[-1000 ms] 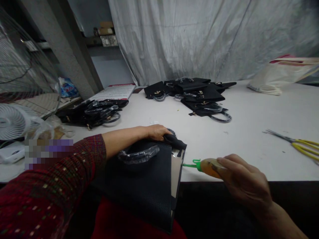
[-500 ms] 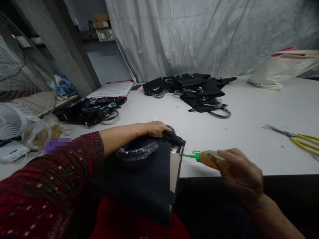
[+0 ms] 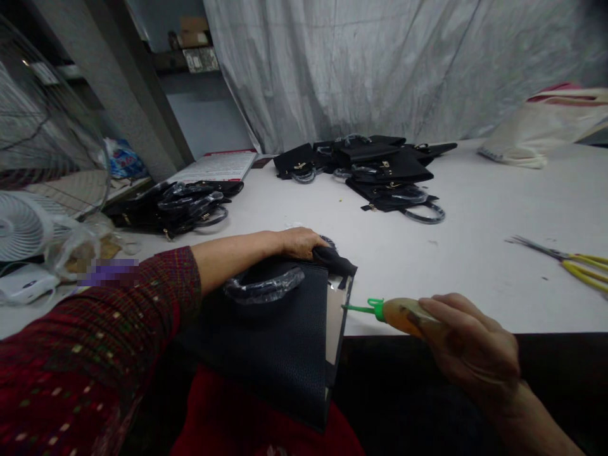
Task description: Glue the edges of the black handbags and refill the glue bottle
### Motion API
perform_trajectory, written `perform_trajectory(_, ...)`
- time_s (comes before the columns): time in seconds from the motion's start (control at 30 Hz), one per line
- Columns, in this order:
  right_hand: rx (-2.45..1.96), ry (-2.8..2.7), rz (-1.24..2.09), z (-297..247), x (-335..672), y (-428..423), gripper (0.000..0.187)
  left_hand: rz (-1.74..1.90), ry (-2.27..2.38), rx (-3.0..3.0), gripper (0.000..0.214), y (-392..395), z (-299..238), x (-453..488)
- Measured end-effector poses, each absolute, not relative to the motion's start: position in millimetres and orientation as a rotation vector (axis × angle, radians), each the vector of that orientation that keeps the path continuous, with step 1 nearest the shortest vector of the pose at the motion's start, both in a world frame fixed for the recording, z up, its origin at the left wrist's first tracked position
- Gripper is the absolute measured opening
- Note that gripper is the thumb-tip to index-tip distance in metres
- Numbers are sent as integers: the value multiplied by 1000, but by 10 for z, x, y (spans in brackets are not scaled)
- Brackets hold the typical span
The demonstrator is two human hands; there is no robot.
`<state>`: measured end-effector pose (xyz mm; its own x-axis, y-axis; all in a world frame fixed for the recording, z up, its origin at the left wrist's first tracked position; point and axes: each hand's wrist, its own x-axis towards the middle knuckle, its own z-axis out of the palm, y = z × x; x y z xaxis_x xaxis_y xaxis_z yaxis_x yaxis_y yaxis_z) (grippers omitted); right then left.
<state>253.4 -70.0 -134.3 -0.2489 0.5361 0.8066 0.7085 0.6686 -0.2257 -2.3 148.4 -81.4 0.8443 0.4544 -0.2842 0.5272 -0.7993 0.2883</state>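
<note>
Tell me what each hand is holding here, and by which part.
Right hand holds the orange squeeze bottle by its body, green nozzle at the black bag. Left hand pins that bag at its top edge.

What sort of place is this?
Probably a small handbag workshop: heaps of black handbags lie on a white worktable, the right hand holds a squeeze bottle by a bag, and scissors lie nearby.

Yellow-handled scissors (image 3: 570, 261) lie on the desk (image 3: 475, 253) well right of the right fingers (image 3: 446, 310), heaped black bags (image 3: 380, 168) far beyond the left fingers (image 3: 311, 244), white fan (image 3: 21, 225) far left.
</note>
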Motion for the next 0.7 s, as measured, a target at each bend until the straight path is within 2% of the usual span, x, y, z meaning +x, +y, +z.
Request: perform_trajectory(0.7, -989, -1911, -140, -1388, 2499, -881, 38, -266, 734, 2652, 26, 1446, -783, -15)
